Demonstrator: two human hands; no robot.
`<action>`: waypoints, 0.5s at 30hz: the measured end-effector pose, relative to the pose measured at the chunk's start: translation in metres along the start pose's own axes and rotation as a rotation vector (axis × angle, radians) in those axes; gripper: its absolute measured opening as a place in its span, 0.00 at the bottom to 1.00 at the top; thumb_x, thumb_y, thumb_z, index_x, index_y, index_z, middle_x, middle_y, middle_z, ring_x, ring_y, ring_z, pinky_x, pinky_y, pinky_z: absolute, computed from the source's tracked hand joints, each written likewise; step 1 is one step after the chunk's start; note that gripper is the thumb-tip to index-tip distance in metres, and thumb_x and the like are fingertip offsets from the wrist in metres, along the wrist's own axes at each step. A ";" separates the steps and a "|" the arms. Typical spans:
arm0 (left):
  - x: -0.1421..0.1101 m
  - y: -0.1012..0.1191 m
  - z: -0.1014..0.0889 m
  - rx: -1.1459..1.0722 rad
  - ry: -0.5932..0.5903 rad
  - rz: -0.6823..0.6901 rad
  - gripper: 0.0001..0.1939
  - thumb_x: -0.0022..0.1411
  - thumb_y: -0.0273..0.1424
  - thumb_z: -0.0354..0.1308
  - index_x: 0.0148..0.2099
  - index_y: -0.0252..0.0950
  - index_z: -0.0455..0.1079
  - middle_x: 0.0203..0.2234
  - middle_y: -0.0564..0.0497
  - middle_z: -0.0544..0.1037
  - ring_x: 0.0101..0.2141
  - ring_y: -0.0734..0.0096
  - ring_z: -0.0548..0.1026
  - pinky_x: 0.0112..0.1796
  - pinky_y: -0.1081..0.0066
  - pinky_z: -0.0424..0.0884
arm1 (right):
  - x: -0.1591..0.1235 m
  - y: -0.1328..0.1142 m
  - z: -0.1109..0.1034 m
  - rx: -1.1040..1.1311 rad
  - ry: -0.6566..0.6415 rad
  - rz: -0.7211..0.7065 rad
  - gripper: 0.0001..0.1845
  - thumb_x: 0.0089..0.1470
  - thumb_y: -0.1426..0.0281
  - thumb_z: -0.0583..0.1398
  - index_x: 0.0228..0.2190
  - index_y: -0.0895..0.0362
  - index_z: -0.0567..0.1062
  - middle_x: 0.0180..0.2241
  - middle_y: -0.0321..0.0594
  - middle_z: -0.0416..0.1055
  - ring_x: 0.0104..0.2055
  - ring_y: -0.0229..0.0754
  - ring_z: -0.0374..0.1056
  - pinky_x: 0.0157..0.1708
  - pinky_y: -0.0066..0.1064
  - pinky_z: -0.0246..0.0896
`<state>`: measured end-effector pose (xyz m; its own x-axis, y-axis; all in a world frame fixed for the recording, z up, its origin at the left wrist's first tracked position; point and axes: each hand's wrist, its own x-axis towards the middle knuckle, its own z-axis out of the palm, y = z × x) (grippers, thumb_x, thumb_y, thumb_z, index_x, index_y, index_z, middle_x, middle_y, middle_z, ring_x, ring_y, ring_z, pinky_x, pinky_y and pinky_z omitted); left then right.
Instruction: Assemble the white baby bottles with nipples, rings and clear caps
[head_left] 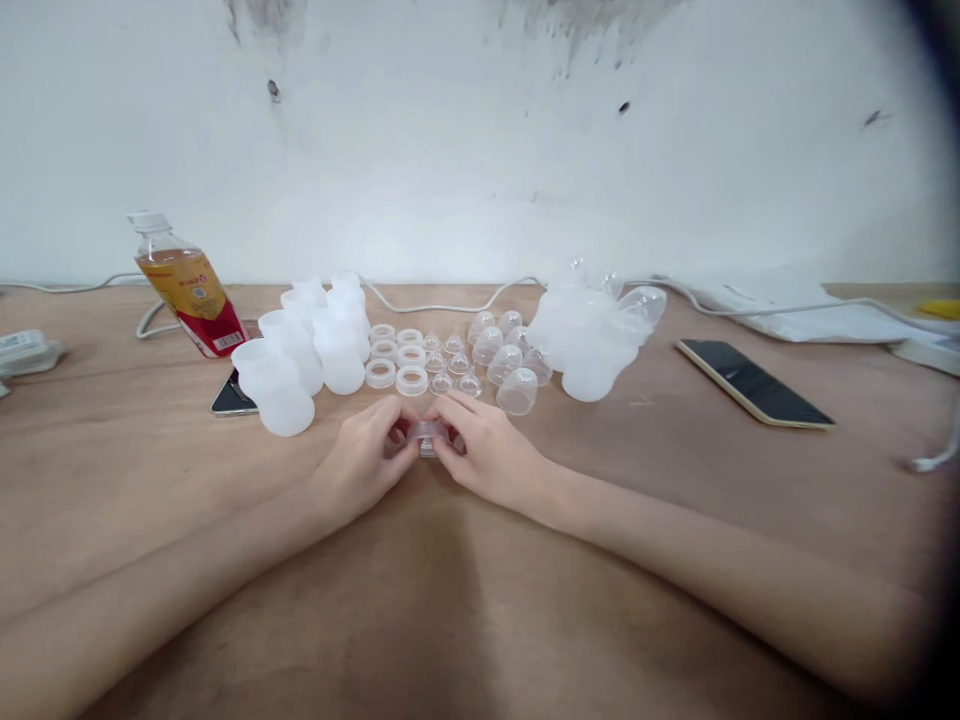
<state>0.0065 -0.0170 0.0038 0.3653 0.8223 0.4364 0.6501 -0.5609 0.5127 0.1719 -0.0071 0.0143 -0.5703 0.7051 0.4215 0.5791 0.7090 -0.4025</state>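
Note:
A translucent screw ring (426, 430) is pinched between the fingertips of my left hand (366, 452) and my right hand (486, 447), just above the table. Below the ring, between my thumbs, shows a clear ridged part; whether it is a nipple set in the ring I cannot tell. Just beyond my hands stand white bottle collars (412, 380) in two columns. Beside them are clear bottle nipples (441, 384), and then several transparent dome caps (517, 391). White, frosted baby bottle bodies (276, 388) stand in rows to the left.
Assembled-looking baby bottles (589, 340) cluster at the back right. A phone (754, 383) lies farther right, another phone (234, 396) partly behind the bottle bodies. A drink bottle (191, 290) stands back left. A white cable (450, 306) runs along the wall near a white bag (795, 312).

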 end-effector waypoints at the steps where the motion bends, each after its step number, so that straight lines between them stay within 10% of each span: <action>1: 0.000 0.000 0.000 0.012 0.003 0.010 0.03 0.54 0.25 0.50 0.32 0.37 0.62 0.27 0.55 0.72 0.29 0.74 0.70 0.30 0.74 0.65 | 0.000 -0.001 0.001 -0.025 -0.005 0.000 0.06 0.45 0.80 0.52 0.28 0.59 0.65 0.29 0.39 0.63 0.29 0.36 0.59 0.29 0.28 0.57; 15: 0.000 -0.006 0.001 0.136 -0.029 0.001 0.05 0.56 0.33 0.52 0.31 0.38 0.60 0.28 0.56 0.72 0.32 0.69 0.69 0.39 0.64 0.57 | -0.004 -0.002 -0.003 -0.281 -0.166 0.157 0.08 0.53 0.67 0.50 0.32 0.59 0.64 0.27 0.40 0.68 0.26 0.40 0.64 0.23 0.28 0.50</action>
<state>0.0030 -0.0131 0.0004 0.3834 0.8255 0.4142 0.7333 -0.5447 0.4068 0.1751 -0.0117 0.0162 -0.5352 0.8141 0.2254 0.7913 0.5765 -0.2035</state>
